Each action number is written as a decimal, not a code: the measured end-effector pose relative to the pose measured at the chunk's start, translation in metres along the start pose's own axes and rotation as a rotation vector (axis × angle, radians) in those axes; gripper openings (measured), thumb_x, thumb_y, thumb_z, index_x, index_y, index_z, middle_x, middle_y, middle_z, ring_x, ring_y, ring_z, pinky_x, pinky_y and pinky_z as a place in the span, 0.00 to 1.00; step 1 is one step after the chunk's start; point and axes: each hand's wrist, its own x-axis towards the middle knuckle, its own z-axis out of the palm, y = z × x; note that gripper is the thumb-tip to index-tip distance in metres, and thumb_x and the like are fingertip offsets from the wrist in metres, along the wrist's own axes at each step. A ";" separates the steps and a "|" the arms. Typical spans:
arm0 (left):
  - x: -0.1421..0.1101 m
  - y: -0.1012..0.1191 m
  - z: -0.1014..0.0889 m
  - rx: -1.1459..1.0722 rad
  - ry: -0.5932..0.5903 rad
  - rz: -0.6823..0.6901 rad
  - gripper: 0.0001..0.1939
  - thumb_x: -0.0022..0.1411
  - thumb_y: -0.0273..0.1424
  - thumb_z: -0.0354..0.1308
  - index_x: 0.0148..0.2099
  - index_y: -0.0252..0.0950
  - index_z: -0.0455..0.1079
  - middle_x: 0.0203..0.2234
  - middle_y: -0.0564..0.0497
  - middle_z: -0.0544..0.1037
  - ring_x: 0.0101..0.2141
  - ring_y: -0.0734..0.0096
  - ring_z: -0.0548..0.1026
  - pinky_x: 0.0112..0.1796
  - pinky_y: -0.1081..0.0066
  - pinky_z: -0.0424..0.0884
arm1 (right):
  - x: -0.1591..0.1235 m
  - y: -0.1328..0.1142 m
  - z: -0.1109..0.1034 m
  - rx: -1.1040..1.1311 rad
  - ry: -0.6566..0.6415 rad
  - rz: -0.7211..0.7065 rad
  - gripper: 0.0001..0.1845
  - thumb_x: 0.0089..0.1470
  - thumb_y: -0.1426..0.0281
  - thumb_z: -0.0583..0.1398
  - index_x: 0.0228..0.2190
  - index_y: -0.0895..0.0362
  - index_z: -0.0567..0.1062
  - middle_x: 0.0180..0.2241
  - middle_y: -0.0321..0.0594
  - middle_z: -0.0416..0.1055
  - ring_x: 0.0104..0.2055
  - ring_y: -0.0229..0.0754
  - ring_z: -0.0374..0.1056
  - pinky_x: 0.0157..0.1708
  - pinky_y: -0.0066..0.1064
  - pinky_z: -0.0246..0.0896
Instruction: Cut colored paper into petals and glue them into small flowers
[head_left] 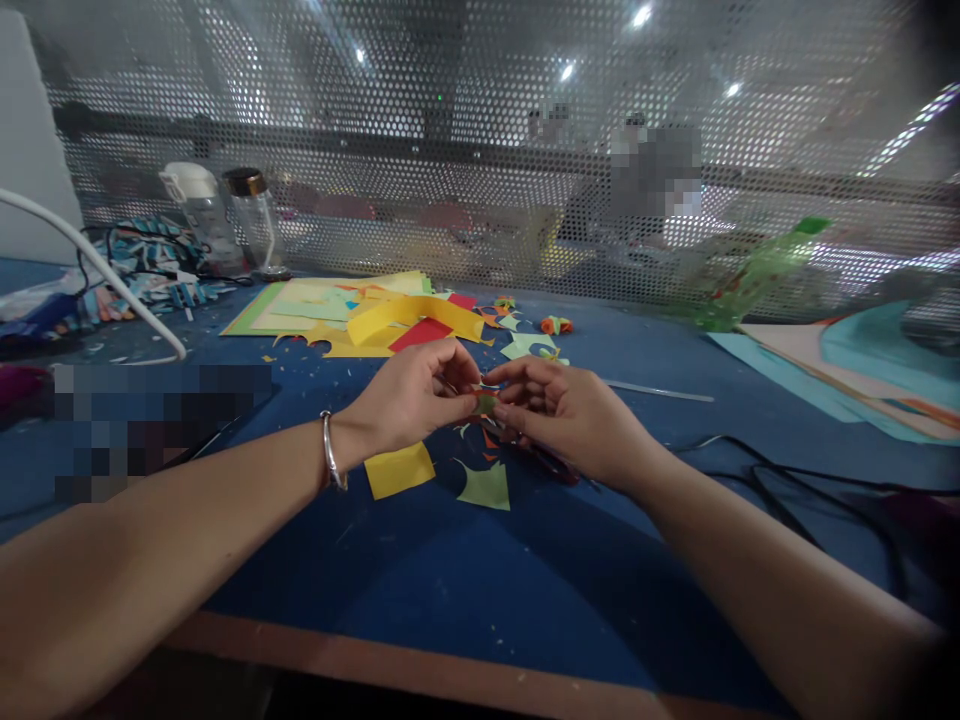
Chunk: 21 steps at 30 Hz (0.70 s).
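1. Centrally, above the blue table (360,580), a small green piece (486,402) with a reddish edge sits between the fingertips of both hands; its full shape is hidden by the fingers.
2. The left hand (431,395) comes in from the left, fingers curled, thumb and fingertips nearly together and pinching the piece's left side. A silvery bracelet (328,450) circles that wrist.
3. The right hand (566,405) mirrors it from the right, fingers bent and thumb pressed in, pinching the right side of the same piece.
4. Near the hands, on the table's near side, lie a yellow paper piece (400,470) and, to its right, a pale green scrap (485,486) with curved cuts. Something dark lies partly under the right hand, too covered to identify.
5. On the far side, a curled yellow strip (367,322) and a red piece (424,333) rest on layered paper sheets (259,318); right of these is a small orange-and-green object (556,325).
6. Far left stand two bottles, one white-lidded (202,225), one dark-lidded (259,225). Far right, a green bottle (765,275) appears tilted and blurred, beside more coloured sheets (795,375).
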 end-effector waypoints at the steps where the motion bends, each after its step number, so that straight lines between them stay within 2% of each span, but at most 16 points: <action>1: 0.000 0.000 0.000 -0.012 -0.002 -0.009 0.10 0.55 0.28 0.65 0.38 0.35 0.67 0.28 0.52 0.76 0.32 0.72 0.76 0.34 0.71 0.74 | 0.000 0.000 0.000 -0.003 0.006 0.000 0.15 0.52 0.70 0.63 0.43 0.56 0.72 0.32 0.38 0.74 0.30 0.38 0.72 0.30 0.32 0.69; 5: 0.002 0.001 0.002 -0.130 -0.006 -0.080 0.11 0.54 0.25 0.65 0.38 0.34 0.67 0.28 0.53 0.76 0.31 0.73 0.77 0.35 0.69 0.75 | 0.000 -0.001 0.001 0.013 0.007 0.005 0.15 0.53 0.69 0.62 0.44 0.57 0.72 0.31 0.40 0.75 0.31 0.40 0.73 0.30 0.32 0.69; 10: 0.003 0.005 0.003 -0.334 -0.002 -0.251 0.11 0.55 0.19 0.63 0.39 0.32 0.66 0.28 0.52 0.77 0.29 0.74 0.78 0.34 0.70 0.76 | -0.001 -0.004 0.001 0.076 -0.018 0.015 0.15 0.53 0.69 0.63 0.44 0.56 0.71 0.30 0.37 0.75 0.29 0.39 0.74 0.29 0.31 0.69; 16: 0.006 0.002 -0.006 -0.529 -0.117 -0.365 0.15 0.55 0.22 0.66 0.42 0.33 0.66 0.29 0.52 0.78 0.27 0.75 0.79 0.30 0.75 0.74 | -0.002 -0.009 -0.001 0.157 -0.020 0.042 0.18 0.52 0.66 0.64 0.44 0.57 0.71 0.30 0.37 0.76 0.27 0.38 0.74 0.27 0.31 0.70; 21: 0.007 0.002 -0.009 -0.587 -0.175 -0.377 0.13 0.56 0.23 0.67 0.41 0.34 0.66 0.28 0.52 0.78 0.28 0.75 0.79 0.29 0.76 0.74 | -0.002 -0.009 -0.003 0.195 -0.024 0.037 0.18 0.53 0.65 0.65 0.45 0.57 0.70 0.32 0.40 0.77 0.28 0.37 0.74 0.27 0.30 0.70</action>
